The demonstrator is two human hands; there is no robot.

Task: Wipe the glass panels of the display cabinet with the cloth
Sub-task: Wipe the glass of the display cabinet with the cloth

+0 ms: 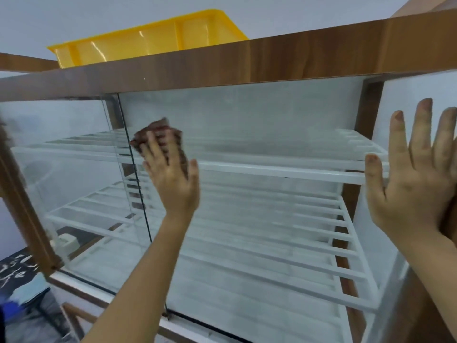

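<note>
A wood-framed display cabinet (309, 55) fills the head view, with two sliding glass panels and white wire shelves inside. My left hand (170, 179) presses a brown patterned cloth (160, 134) flat against the right glass panel (259, 125), close to its left edge and level with the upper shelf. The panel looks hazy and streaked. My right hand (415, 179) is spread, fingers apart, at the right end of the cabinet, palm toward the glass and holding nothing. The left glass panel (61, 149) sits behind the right one and overlaps it.
A yellow plastic tray (148, 40) rests on the cabinet's wooden top. White slatted shelves (284, 169) span the inside on two levels. A white track runs along the cabinet's bottom edge (81, 285). Dark clutter lies on the floor at lower left (22, 280).
</note>
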